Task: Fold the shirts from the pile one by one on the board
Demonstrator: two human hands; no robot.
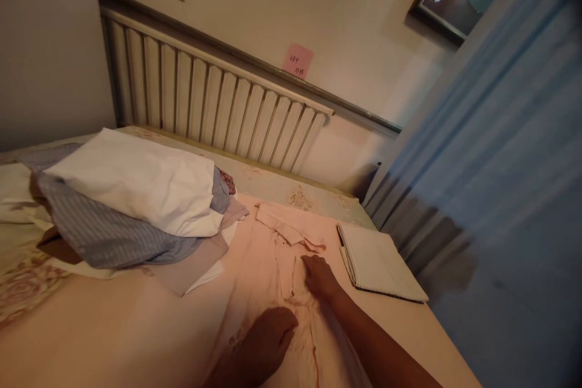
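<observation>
The right hand (319,276) reaches forward from the lower right, forearm stretched diagonally across the bed (91,333), palm down and fingers flat on the pale pink shirt (273,254). It presses the cloth near the front placket, just below the collar, gripping nothing. The left hand (266,339) lies nearer the bottom edge, also palm down, fingers slightly curled and loose, resting on the shirt's lower part; it holds nothing either.

The shirt is spread out flat in the middle of the bed, collar pointing toward the headboard (218,109). Its fabric looks thin and soft, with small wrinkles gathering around both hands and along the placket.

Just right of the shirt, close to the bed's edge, sits a folded white garment (382,264), a neat flat rectangle with a fine ribbed or striped texture. To the left lies a loose heap of clothes (131,212): a smooth white piece on top, a blue finely striped one beneath, and beige cloth under that.

The bed cover is peach with a floral pattern at the left. The headboard is pale, made of vertical padded slats. A pink sticky note (297,61) clings to the wall above it, and a blue curtain (500,194) hangs in soft folds at the right.
</observation>
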